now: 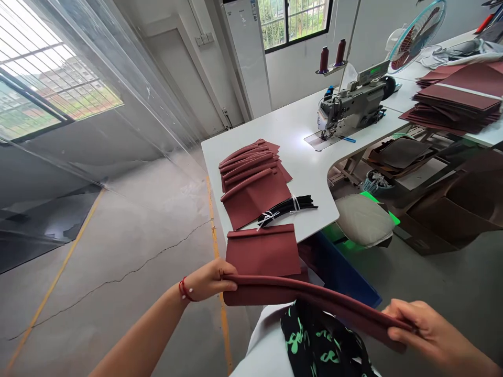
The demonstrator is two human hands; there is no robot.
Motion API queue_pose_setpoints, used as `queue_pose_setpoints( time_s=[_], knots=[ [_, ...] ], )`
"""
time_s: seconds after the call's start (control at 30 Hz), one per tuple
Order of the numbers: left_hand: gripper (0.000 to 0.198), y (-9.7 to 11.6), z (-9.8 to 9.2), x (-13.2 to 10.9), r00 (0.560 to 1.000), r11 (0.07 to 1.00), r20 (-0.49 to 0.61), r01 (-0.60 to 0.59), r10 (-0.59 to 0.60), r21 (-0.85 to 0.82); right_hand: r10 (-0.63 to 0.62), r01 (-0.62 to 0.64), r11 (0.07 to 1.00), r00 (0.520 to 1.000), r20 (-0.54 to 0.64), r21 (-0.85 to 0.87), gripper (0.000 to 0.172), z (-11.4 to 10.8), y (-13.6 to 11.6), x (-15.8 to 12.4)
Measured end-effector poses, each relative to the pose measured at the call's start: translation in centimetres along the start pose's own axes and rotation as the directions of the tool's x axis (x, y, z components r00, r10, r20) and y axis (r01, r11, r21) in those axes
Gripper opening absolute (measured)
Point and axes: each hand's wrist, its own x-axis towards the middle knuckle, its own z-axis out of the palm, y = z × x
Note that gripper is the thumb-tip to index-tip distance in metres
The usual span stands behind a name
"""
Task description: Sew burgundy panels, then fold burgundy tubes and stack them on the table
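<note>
A long maroon piece (pixel 314 296) with a rolled upper edge is stretched in front of my body. My left hand (pixel 215 279) pinches its left end, and my right hand (pixel 418 327) grips its right end, which hangs lower. Just beyond it, a flat maroon panel (pixel 262 251) lies at the near end of the white table (pixel 306 199). Farther up the table is a stack of maroon pieces with rolled edges (pixel 251 173). Beside that stack rests a bundle of black strips (pixel 286 210) tied with white strings.
A sewing machine (pixel 349 107) stands on the table with two thread spools behind it. Maroon panels are piled (pixel 456 99) at the right, near a fan (pixel 418 36). A cushioned stool (pixel 365 220) and a blue bin (pixel 346 272) are beside the table's curved edge.
</note>
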Motion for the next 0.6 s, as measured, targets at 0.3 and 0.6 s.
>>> queue_pose_setpoints(
  time_s=[0.3,0.6],
  knots=[
    [0.054,-2.6,0.9,1.1,0.998,0.891,0.064,0.007,0.024,-0.453,0.121,0.067,0.62,0.976,-0.18,0.781,0.061,3.2,-1.6,0.9],
    [0.049,-2.6,1.6,0.4,0.98,0.912,0.192,0.127,-0.055,-0.39,0.087,0.038,0.729,0.985,-0.147,0.683,0.062,3.0,-1.6,2.4]
  ],
)
